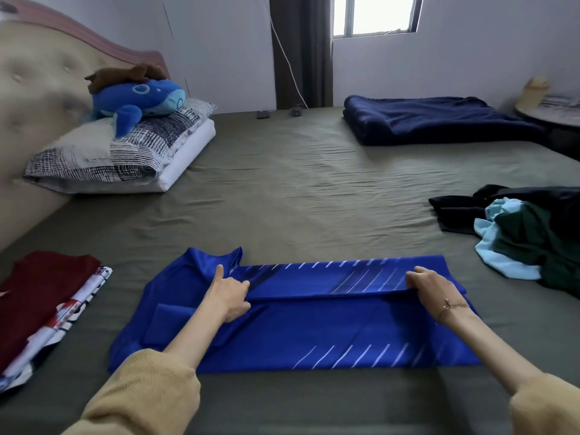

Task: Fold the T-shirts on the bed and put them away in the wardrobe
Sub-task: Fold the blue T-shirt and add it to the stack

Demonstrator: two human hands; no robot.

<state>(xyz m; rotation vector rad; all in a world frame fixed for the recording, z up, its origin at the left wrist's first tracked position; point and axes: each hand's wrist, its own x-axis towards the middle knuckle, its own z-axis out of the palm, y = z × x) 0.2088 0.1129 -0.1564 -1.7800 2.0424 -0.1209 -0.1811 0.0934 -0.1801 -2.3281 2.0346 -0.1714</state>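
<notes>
A bright blue T-shirt (301, 328) with white diagonal dashes lies spread across the olive bed sheet (282, 189) right in front of me, its far long edge folded over toward me. My left hand (229, 296) pinches that folded edge near the collar end. My right hand (430, 285), with a thin bracelet on the wrist, grips the same fold at the hem end. At the left edge lie folded shirts, a dark red one (37, 293) on top of a white printed one (67, 321). An unfolded heap of clothes (521, 233) in black, light blue and dark green sits at the right.
Stacked pillows (125, 152) with a blue plush whale (138, 98) rest against the padded headboard at the back left. A folded navy blanket (439, 119) lies at the far right of the bed. A window and a dark curtain are behind. No wardrobe is in view.
</notes>
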